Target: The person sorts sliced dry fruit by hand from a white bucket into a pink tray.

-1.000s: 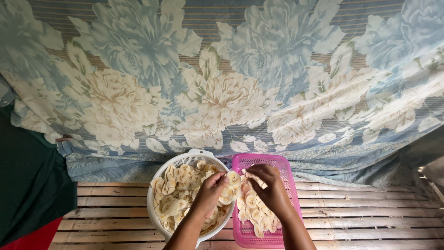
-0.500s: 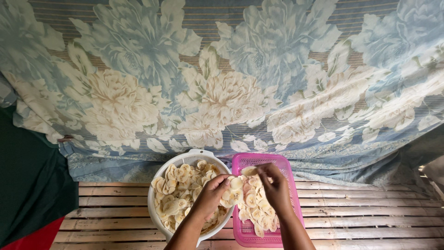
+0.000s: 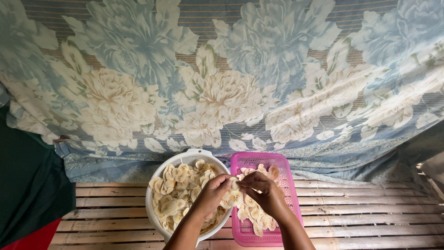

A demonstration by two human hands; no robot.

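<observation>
Two hands, two containers of banana slices.
Left hand [image 3: 213, 193] and right hand [image 3: 263, 194]: fingers clamped on slices [image 3: 235, 194] between one white colander [image 3: 155, 185] and one pink basket [image 3: 286, 185].

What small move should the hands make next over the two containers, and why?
Probably lay the pale slice pinched between the left hand and right hand into the pink tray: both hands meet over the seam between the white bowl and the tray, where slices already lie.

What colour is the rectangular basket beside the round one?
Bright pink rectangular basket, clearest in the head view.
</observation>
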